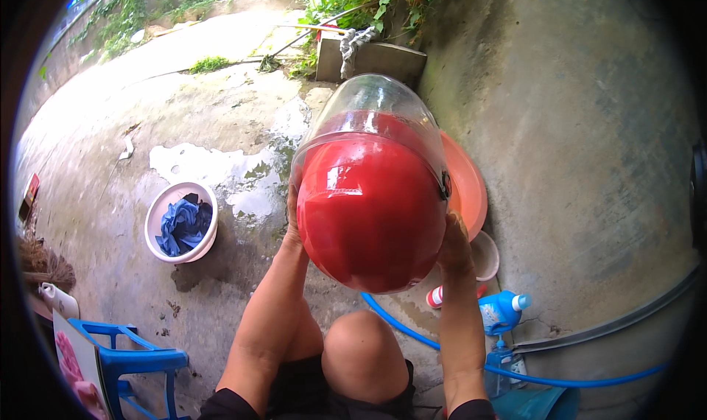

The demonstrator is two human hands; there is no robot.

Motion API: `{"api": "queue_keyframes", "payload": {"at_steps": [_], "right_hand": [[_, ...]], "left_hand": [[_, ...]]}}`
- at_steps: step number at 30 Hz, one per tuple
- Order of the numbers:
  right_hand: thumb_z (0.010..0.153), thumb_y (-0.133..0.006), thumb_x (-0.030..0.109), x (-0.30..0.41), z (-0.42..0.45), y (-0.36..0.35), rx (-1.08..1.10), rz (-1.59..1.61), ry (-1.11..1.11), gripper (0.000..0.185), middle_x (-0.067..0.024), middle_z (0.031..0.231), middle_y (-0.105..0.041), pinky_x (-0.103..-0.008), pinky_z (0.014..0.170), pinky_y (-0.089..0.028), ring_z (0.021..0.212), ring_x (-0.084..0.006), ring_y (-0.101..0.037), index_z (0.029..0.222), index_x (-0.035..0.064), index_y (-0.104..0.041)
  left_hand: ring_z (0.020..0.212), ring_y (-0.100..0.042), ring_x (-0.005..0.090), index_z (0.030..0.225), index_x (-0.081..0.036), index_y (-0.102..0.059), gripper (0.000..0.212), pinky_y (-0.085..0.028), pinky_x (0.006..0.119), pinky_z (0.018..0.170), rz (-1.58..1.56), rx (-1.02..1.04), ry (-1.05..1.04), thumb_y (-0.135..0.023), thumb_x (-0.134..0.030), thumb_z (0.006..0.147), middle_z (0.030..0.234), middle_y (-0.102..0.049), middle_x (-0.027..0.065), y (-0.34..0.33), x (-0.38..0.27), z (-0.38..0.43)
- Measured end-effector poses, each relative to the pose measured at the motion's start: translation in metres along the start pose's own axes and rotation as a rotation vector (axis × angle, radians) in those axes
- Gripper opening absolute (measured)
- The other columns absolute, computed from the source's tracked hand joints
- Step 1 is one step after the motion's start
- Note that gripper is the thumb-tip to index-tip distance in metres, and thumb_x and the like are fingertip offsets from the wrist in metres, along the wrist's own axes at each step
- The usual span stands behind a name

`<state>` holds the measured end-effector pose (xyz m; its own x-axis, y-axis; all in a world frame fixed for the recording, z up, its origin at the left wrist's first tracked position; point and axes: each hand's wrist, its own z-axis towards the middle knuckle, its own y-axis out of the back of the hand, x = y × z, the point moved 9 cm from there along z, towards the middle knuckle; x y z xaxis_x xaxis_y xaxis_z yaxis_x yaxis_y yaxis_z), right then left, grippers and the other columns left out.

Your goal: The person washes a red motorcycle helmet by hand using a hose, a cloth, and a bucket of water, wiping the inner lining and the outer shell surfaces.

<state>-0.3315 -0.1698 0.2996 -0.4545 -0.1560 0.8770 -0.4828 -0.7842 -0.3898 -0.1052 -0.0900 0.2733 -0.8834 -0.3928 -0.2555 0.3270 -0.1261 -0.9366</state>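
Note:
A glossy red helmet [370,215] with a clear visor [375,94] is held up in front of my knees, its visor toward the far side. My left hand [294,221] grips its left side, the fingers mostly hidden behind the shell. On the opposite side my right hand [456,243] holds the lower edge near the dark visor pivot. Partly covered by the helmet, an orange plastic basin [469,190] stands behind it on the right. A small pale bowl [487,257] sits beside my right wrist.
A white bucket [209,240] holding blue cloth stands at left. A blue plastic stool [143,359] is lower left. Right of my knees lie a blue hose [406,330], a blue detergent bottle [500,312] and a pump bottle [499,365]. A concrete wall [574,160] rises at right.

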Motion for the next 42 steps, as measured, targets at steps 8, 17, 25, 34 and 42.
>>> {"api": "queue_keyframes", "payload": {"at_steps": [8,17,25,34,42], "right_hand": [[0.080,-0.089,0.029,0.053,-0.006,-0.066,0.054,-0.295,0.053,0.059,-0.0055,0.109,-0.072,-0.0275,0.088,-0.052,0.099,-0.0120,-0.065,0.120,-0.0074,-0.067],[0.080,-0.089,0.032,0.011,0.008,-0.068,0.116,-1.045,0.158,0.042,0.0012,0.080,-0.058,-0.0291,0.067,-0.045,0.075,-0.0099,-0.048,0.092,-0.0014,-0.067],[0.077,-0.089,0.043,-0.109,0.004,-0.013,-0.051,-0.257,-0.161,0.056,-0.0001,0.090,-0.069,-0.0242,0.075,-0.046,0.082,-0.0088,-0.058,0.098,-0.0060,-0.072],[0.076,-0.087,0.047,-0.230,-0.006,0.052,0.023,-0.026,-0.455,0.059,-0.0091,0.085,-0.075,-0.0278,0.071,-0.052,0.077,-0.0141,-0.066,0.087,-0.0095,-0.074],[0.075,-0.087,0.036,-0.276,-0.014,0.069,0.121,0.252,-0.515,0.054,-0.0164,0.085,-0.076,-0.0301,0.069,-0.055,0.073,-0.0179,-0.069,0.088,-0.0143,-0.072]], "left_hand": [[0.120,-0.061,0.0217,0.138,-0.001,-0.055,0.059,-0.054,0.041,0.096,0.081,-0.140,0.169,-0.059,-0.047,0.101,0.131,-0.064,0.0101,0.039,0.029,0.012],[0.114,-0.062,0.0147,0.132,0.000,-0.059,0.047,-0.051,0.033,0.095,0.883,-0.406,0.370,-0.063,-0.036,0.102,0.122,-0.068,0.0089,0.075,-0.033,-0.013],[0.145,-0.037,0.0290,0.156,0.000,-0.030,0.097,-0.032,0.045,0.120,1.033,-0.366,0.087,-0.070,-0.060,0.091,0.154,-0.038,0.0238,0.130,-0.063,-0.049],[0.141,-0.045,0.0283,0.151,0.007,-0.034,0.121,-0.041,0.040,0.114,0.690,-0.621,0.323,-0.058,-0.085,0.078,0.154,-0.043,0.0234,0.297,-0.041,-0.098],[0.137,-0.050,0.0258,0.146,-0.003,-0.047,0.104,-0.040,0.045,0.116,0.190,-0.630,0.381,-0.055,-0.084,0.081,0.147,-0.054,0.0139,0.335,-0.002,-0.137]]}}
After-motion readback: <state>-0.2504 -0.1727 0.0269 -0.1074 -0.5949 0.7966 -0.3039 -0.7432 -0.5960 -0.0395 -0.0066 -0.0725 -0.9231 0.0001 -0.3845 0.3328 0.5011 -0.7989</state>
